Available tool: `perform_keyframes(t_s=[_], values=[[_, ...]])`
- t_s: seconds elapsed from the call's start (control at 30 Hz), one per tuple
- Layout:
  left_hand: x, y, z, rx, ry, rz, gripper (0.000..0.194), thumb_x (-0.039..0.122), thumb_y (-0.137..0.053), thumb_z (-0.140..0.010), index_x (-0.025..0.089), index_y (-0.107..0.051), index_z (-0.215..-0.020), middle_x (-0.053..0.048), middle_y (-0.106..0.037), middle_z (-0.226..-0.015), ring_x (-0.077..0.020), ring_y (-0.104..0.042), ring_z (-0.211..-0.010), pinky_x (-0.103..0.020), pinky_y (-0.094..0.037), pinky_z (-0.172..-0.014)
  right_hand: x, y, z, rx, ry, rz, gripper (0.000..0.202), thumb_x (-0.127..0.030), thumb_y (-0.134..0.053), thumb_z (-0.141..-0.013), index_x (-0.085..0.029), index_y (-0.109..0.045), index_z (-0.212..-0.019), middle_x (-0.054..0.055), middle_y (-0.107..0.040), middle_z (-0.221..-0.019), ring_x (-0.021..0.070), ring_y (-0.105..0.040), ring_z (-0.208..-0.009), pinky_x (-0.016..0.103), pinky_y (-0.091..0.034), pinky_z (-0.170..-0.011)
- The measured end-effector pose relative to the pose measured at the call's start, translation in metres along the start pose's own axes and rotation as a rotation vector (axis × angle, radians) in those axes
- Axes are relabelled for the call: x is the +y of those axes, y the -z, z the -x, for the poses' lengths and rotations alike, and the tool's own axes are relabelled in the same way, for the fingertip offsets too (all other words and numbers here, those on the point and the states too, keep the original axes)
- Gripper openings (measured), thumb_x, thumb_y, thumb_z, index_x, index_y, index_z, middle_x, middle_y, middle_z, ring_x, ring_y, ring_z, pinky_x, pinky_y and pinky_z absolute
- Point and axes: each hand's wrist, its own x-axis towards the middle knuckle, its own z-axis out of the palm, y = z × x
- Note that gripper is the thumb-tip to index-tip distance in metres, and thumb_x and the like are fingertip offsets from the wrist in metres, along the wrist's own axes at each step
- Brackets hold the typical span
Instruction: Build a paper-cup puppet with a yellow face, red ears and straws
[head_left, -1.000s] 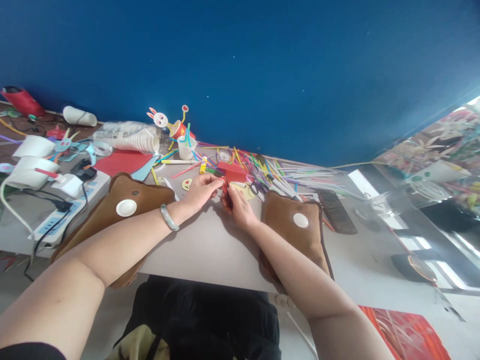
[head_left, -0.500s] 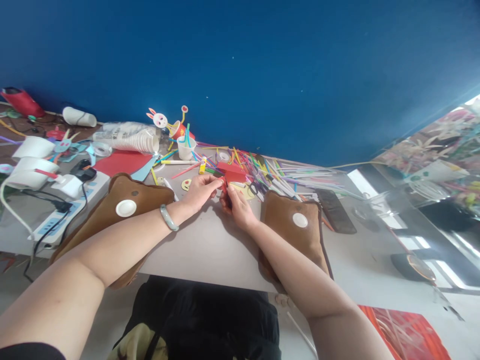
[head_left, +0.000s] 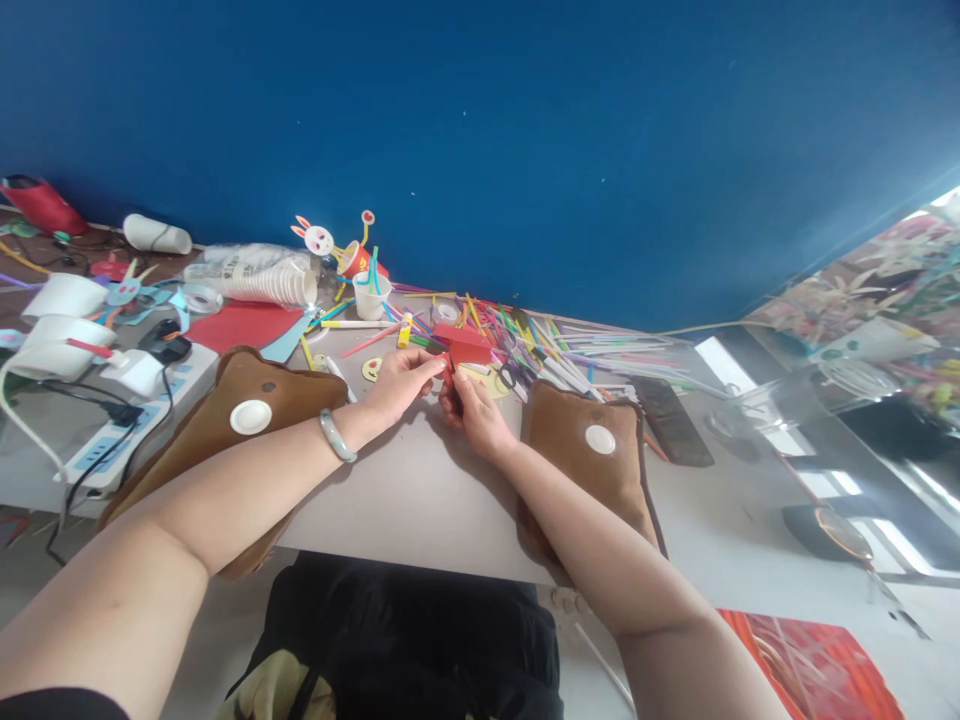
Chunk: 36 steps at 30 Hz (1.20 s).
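Note:
A folded-looking piece of red paper stands just beyond my fingertips over the table. My left hand, with a pale bangle on its wrist, pinches a red edge of it between thumb and fingers. Close beside it, my right hand is closed, thumb on top, at the near side of the paper. Something small and dark shows between its fingers, mostly hidden, so its kind is unclear. A yellow paper piece and a dark loop like a scissors handle lie right of the paper. A round yellow face cutout lies left.
Brown cushion-like pads lie under both forearms. Colourful straws and sticks spread along the wall. A white cup, stacked paper cups, red sheet and power strip stand left; a dark phone-like slab lies right.
Almost nothing differs. Both hands keep their hold at the red paper, and the view has shifted very slightly.

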Motion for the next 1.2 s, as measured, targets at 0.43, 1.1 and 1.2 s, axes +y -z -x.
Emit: perform_keyframes(t_s=[0.43,1.1,1.2], values=[[-0.0022,0.0004,-0.0010,-0.004,-0.009,0.012,0.024,0.034,-0.071,-0.074,0.016,-0.061,-0.062,0.005,-0.048,-0.046,-0.0063,-0.041,-0.044,-0.023,-0.030,-0.046,0.0022,0.0010,-0.0019,-0.012,-0.016,-0.050,0.050,-0.071,-0.055,-0.083,-0.022,-0.049,-0.074,-0.003,-0.043,-0.061,0.0087,-0.032,-0.047,0.024,-0.022,-0.045],[0.0008,-0.0002,0.0004,0.002,-0.011,0.009,0.023,0.035,-0.072,-0.072,0.016,-0.062,-0.063,0.004,-0.049,-0.047,-0.0066,-0.041,-0.044,-0.023,-0.031,-0.046,0.0044,0.0029,-0.0045,-0.041,-0.049,-0.191,0.047,-0.064,-0.064,-0.082,-0.020,-0.048,-0.072,-0.007,-0.041,-0.056,0.0047,-0.027,-0.043,0.022,-0.017,-0.044],[-0.0017,0.0001,-0.0009,0.006,-0.016,0.016,0.023,0.035,-0.072,-0.072,0.016,-0.062,-0.063,0.004,-0.050,-0.048,-0.0067,-0.042,-0.044,-0.023,-0.031,-0.046,0.0035,0.0028,-0.0043,-0.045,-0.059,-0.207,0.048,-0.063,-0.066,-0.080,-0.020,-0.047,-0.071,-0.008,-0.041,-0.055,0.0041,-0.028,-0.043,0.021,-0.017,-0.044]])
